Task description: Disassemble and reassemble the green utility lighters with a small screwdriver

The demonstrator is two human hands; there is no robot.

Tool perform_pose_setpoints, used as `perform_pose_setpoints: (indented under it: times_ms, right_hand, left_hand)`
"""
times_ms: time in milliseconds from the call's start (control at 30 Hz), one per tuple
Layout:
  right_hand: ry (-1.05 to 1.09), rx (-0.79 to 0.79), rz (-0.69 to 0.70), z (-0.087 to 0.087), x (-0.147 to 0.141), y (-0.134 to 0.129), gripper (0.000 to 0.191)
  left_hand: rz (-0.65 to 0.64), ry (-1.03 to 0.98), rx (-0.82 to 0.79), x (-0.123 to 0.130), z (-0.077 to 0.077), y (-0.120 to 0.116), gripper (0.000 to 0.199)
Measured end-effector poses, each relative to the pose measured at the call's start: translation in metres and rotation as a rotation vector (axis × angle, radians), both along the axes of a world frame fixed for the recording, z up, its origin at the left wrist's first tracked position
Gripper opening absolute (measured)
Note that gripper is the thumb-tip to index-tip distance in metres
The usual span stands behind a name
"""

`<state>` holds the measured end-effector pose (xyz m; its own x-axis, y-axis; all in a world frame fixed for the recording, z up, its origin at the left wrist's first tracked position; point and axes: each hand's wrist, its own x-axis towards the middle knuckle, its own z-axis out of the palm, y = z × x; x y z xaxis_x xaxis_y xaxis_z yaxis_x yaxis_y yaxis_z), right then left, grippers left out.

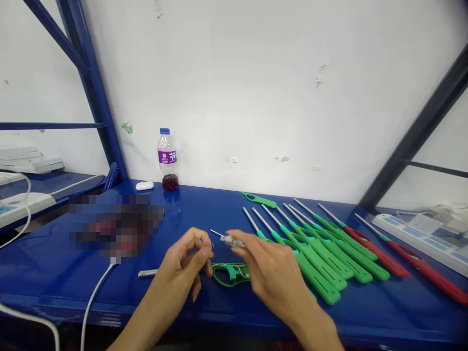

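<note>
My right hand (268, 263) is closed around a small screwdriver (228, 240) with a clear handle. Its thin metal shaft points left toward my left hand (188, 258). The thumb and forefinger of that hand are pinched together, with a tiny metal piece (212, 245) at their tips, too small to identify. Below both hands lies a green gas lighter (230, 275) with its inner parts and wires exposed. Its silver tube (148, 273) sticks out left of my left wrist; my hands hide parts of the lighter.
Several green lighters (318, 265) and two red lighters (424, 268) lie in a row at right. A loose green shell half (259, 200) lies behind. A drink bottle (168, 161), white case (145, 185), power strip (424, 241) and white cable (93, 297) are also here.
</note>
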<state>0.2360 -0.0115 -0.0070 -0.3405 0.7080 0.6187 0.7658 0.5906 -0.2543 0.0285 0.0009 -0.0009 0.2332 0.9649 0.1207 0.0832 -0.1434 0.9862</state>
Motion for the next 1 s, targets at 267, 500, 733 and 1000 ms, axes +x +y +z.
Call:
perform_pose_setpoints:
  times_ms: [267, 500, 733, 1000]
  right_hand:
    - [0.074, -0.418, -0.122, 0.014, 0.038, -0.006, 0.014]
    - [0.01, -0.532, -0.016, 0.012, 0.036, -0.006, 0.027]
    - [-0.021, -0.531, 0.06, 0.012, 0.03, 0.002, 0.029]
    - [-0.038, -0.506, 0.051, 0.009, 0.027, 0.005, 0.033]
  left_hand:
    - [0.103, 0.512, 0.485, 0.004, -0.02, 0.006, 0.021]
    - [0.03, 0.644, 0.486, -0.023, -0.025, 0.023, 0.026]
    - [-0.144, 0.757, 0.403, -0.039, -0.029, 0.035, 0.027]
    - [-0.204, 0.722, 0.451, -0.038, -0.026, 0.036, 0.03]
